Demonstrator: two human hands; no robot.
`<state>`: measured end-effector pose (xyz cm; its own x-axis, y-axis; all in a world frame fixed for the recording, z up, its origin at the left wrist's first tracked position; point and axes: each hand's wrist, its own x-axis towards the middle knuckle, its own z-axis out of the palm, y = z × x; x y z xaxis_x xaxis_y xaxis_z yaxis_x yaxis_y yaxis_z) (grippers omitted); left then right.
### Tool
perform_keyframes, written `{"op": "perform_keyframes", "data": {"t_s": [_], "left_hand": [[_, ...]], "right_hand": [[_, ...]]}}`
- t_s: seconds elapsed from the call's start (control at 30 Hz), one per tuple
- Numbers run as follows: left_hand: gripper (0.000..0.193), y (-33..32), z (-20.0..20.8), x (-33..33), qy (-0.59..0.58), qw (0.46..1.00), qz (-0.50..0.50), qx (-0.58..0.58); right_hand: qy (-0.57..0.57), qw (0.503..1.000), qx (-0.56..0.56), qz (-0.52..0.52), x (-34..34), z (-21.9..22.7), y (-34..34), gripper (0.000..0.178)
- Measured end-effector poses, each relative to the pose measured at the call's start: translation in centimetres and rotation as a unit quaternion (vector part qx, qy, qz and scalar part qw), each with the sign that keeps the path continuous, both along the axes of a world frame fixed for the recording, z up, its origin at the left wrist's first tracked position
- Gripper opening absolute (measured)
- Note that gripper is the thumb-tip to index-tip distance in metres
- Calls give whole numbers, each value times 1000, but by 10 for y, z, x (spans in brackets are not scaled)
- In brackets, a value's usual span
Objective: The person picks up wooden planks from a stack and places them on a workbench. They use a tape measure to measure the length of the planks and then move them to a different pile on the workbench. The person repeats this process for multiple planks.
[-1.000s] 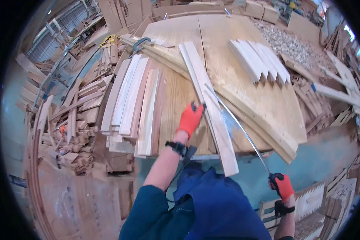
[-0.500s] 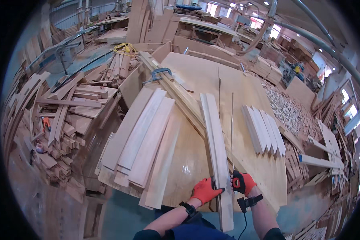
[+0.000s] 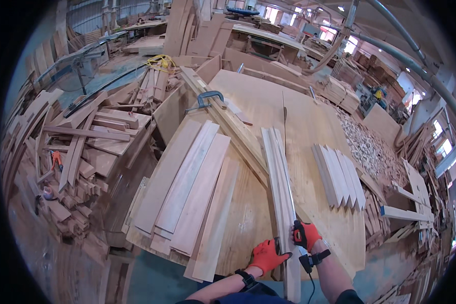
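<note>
A long, narrow wooden board (image 3: 281,202) lies lengthwise in front of me, its near end past the table edge. At its left side my left hand (image 3: 268,255), in a red glove, grips it near that end, thumb across the top. My right hand (image 3: 306,235), in a red and black glove, is closed around a long, thin metal strip (image 3: 292,195), like a ruler. That strip runs along the board's right edge, and its lower end shows below my hand. The right fingertips are partly hidden.
Left of the board, several wide planks (image 3: 187,187) lie side by side on the plywood tabletop (image 3: 309,116). Several short pointed pieces (image 3: 339,175) rest at right. A blue clamp (image 3: 206,99) holds a long diagonal rail (image 3: 233,129). Wood offcuts (image 3: 71,202) are heaped at left.
The metal strip has swung from standing apart, right of the board, to lying along the board's right edge. My view has shifted slightly; both hands stay near the board's close end.
</note>
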<state>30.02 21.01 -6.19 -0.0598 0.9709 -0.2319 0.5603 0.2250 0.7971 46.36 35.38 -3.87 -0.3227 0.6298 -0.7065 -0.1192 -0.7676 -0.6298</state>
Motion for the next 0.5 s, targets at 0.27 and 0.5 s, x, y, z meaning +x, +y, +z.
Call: {"op": "perform_keyframes", "data": {"t_s": [0.27,0.5], "left_hand": [[89,0,-17,5,24,1000,2,9],[90,-3,-10,5,24,999,8,43]], "right_hand": [[-14,998,-26,58,2,-1,7,27],[-69,997,-11,45,3,0,9,26]]}}
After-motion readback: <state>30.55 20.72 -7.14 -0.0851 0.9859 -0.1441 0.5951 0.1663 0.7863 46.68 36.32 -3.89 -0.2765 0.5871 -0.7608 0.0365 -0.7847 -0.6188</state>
